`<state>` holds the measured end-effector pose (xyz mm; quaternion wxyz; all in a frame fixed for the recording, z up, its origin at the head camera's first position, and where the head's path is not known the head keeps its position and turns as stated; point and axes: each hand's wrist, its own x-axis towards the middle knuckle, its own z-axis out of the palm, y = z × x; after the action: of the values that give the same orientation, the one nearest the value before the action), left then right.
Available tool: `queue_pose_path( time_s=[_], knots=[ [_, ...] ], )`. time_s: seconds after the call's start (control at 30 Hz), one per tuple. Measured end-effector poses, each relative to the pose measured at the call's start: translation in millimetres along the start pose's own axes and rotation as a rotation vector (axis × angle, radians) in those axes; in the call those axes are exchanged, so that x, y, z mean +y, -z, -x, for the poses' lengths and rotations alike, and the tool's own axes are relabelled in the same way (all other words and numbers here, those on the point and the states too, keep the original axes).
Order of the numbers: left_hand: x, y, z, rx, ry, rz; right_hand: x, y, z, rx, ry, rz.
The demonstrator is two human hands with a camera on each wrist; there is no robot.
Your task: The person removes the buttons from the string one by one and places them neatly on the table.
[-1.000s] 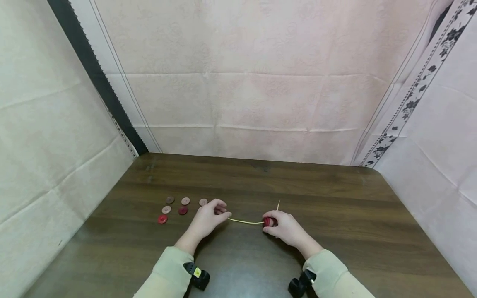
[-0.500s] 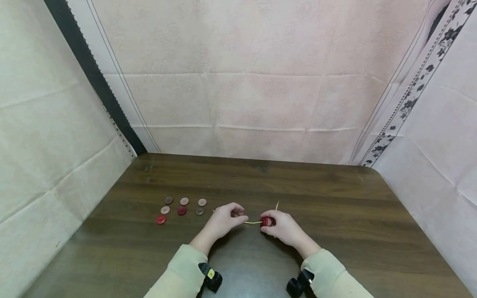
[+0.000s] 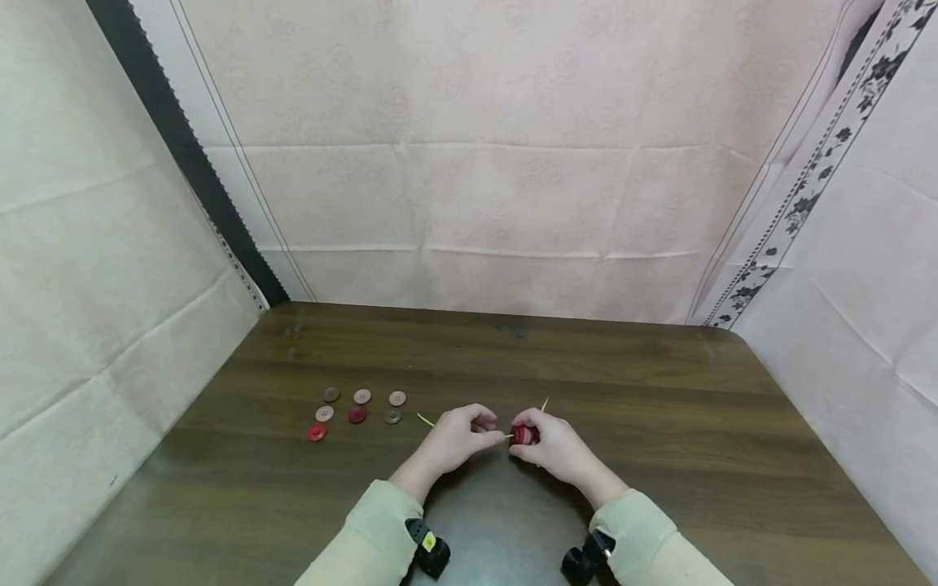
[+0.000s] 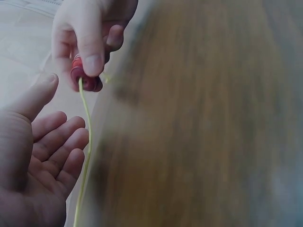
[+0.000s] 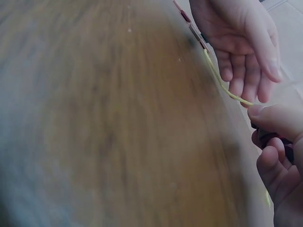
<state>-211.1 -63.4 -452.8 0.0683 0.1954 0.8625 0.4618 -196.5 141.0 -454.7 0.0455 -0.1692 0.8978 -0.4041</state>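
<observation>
A short stack of red and pink buttons (image 3: 523,435) is threaded on a thin yellow cord (image 4: 86,123). My right hand (image 3: 557,448) pinches this stack between thumb and fingers, and a short end of cord pokes out beyond it. Close to its left, my left hand (image 3: 458,439) is beside the cord. In the left wrist view its thumb stands apart from the loosely bent fingers (image 4: 59,142), with the cord running past the fingertips. The cord's other end shows behind the left hand in the head view.
Several loose buttons lie left of the hands on the wooden table (image 3: 630,374): a bright red one (image 3: 317,432), a dark red one (image 3: 357,415), pink ones (image 3: 397,398) and brownish-grey ones (image 3: 392,416). Pale cloth (image 3: 476,203) hangs around the table's back and sides.
My left hand has moved right along the cord, close to the right hand, uncovering buttons and the cord's left end. The right hand keeps its grip on the stack, nearly still.
</observation>
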Motion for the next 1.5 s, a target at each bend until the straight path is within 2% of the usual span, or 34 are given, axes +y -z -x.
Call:
queue_pose_path(
  time_s=[0.27,0.4,0.63,0.97,1.23,1.5],
  knots=[
    [5.2,-2.2,-3.4,-0.03,0.015,-0.01,-1.7,-3.0,-2.6,-0.009,0.011,-0.013],
    [6.6,-4.4,-5.5,-0.041,0.001,-0.024,-1.8,-3.6,-2.2,-0.008,0.02,-0.017],
    [3.3,-10.5,-9.7,-0.034,-0.026,0.0,-2.6,-5.7,-1.9,0.001,0.059,-0.035],
    [1.5,-14.1,-12.8,-0.049,-0.007,0.023,-3.4,-5.2,-2.4,0.028,0.085,-0.063],
    [1.9,-10.7,-10.0,-0.027,-0.005,0.06,-4.0,-4.2,-1.9,0.02,0.064,-0.054],
    [-5.1,1.0,-6.2,0.002,0.009,0.066,-1.1,-1.4,-1.3,0.008,0.042,-0.059]
  ],
)
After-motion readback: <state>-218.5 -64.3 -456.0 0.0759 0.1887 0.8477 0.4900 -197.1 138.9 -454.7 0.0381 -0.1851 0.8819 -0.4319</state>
